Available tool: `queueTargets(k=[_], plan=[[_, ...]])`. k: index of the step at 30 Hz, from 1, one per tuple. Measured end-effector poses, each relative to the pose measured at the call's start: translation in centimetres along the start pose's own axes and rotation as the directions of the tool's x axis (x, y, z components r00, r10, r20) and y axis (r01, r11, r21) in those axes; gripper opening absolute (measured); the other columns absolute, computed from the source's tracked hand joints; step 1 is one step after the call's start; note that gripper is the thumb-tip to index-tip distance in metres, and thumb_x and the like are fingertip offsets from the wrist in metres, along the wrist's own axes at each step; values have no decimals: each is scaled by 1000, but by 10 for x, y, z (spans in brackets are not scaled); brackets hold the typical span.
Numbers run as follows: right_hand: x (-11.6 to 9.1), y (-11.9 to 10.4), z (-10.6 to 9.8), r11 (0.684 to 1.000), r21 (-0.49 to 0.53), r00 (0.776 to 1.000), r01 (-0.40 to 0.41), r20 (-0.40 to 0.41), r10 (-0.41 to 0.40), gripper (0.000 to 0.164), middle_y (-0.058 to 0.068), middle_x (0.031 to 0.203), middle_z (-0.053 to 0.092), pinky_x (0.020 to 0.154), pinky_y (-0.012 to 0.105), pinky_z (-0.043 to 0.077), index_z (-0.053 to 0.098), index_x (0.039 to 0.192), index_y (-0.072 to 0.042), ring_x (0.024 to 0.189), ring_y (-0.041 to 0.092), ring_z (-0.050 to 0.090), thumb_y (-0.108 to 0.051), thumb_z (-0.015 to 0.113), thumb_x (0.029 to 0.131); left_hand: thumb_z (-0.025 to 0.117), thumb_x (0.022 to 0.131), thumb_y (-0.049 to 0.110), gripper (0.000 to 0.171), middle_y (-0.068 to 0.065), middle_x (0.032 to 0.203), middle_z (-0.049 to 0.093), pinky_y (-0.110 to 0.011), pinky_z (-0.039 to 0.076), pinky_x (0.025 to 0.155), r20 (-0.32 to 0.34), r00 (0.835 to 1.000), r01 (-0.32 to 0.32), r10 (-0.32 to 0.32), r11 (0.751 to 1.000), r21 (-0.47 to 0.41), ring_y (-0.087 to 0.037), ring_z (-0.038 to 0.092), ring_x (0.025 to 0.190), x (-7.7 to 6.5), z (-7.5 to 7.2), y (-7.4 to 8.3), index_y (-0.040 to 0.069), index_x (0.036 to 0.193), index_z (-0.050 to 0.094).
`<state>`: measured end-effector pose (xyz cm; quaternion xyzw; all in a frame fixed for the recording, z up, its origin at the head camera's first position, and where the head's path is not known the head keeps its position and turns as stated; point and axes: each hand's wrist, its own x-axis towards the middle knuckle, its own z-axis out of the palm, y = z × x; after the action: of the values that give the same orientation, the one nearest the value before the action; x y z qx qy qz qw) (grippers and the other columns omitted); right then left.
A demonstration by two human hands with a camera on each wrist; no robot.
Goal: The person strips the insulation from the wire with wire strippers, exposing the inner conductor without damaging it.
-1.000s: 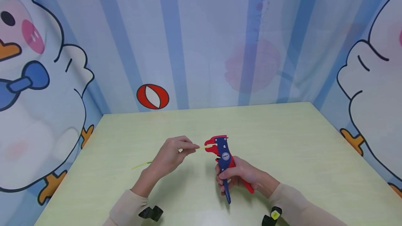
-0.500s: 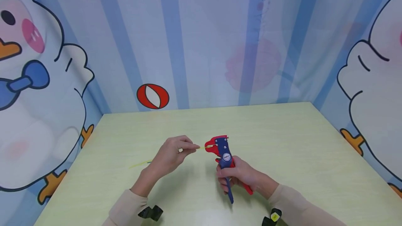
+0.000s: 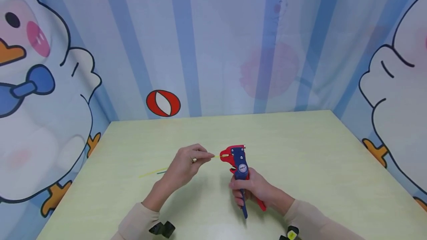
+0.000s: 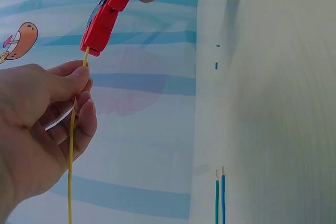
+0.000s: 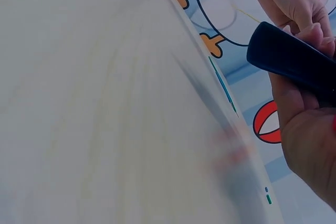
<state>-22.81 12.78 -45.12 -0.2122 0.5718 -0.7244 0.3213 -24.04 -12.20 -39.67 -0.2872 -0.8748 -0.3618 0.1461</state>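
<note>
A wire stripper (image 3: 239, 160) with a blue body and red jaws is in my right hand (image 3: 253, 185), whose fingers wrap round its handles. In the right wrist view its dark handle (image 5: 289, 53) covers part of that hand. My left hand (image 3: 183, 166) pinches a thin yellow wire (image 4: 71, 156) between thumb and fingertip, close to the tool. The wire's far end sits in the red jaws (image 4: 100, 30), which look closed on it. Its loose length hangs down past the palm and wrist.
On the pale table (image 3: 283, 140) lie a green wire (image 4: 217, 200) and a blue wire (image 4: 223, 198), side by side with bare copper ends. Small blue (image 4: 216, 66) and green (image 4: 218, 45) offcuts rest farther along. A patterned curtain (image 3: 217, 47) stands behind the table.
The stripper's jaws have closed around the yellow wire, and the handles have come nearer together in my right hand. My left hand has kept its pinch with barely any shift.
</note>
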Motion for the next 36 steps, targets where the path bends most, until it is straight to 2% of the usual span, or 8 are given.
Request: queueTargets(k=[7,15,24,31,36], plan=[[0,1,0,1000,0,999,8,-31,-8,12,2,68,56,61,32,56,51,94,-1,57,17,57,-10,59,97,78,84,0,19,5,89,68,-21,55,67,-7,1000,-12,12,1000,-19,-10,63,80,3,2,-1,9,101,80],[0,2,2,1000,-11,999,28,-31,-29,8,1,66,54,59,31,55,51,90,-3,54,16,55,-5,54,98,78,84,0,20,5,90,68,-21,55,67,-7,1000,7,-7,1000,-30,-11,63,80,1,3,0,8,102,80],[-2,4,8,998,47,998,37,-46,-35,20,2,65,54,57,29,53,51,89,-5,52,15,54,-18,62,99,78,84,0,20,5,90,68,-21,54,65,-30,1000,-6,5,1000,-30,-10,62,78,0,4,1,10,101,81],[-3,3,8,999,36,998,23,-59,-20,22,2,64,53,57,29,53,49,92,-2,52,15,54,-16,64,98,77,84,-1,20,5,90,67,-21,54,64,-27,1000,6,-7,999,-46,-10,61,77,-2,4,2,10,101,81],[-3,4,8,999,31,998,42,-58,-40,19,1,65,53,57,29,53,50,92,-2,52,14,54,-13,63,98,78,84,0,20,5,90,68,-21,54,65,-31,1000,-4,3,999,-48,-10,61,79,-1,3,3,10,102,81]])
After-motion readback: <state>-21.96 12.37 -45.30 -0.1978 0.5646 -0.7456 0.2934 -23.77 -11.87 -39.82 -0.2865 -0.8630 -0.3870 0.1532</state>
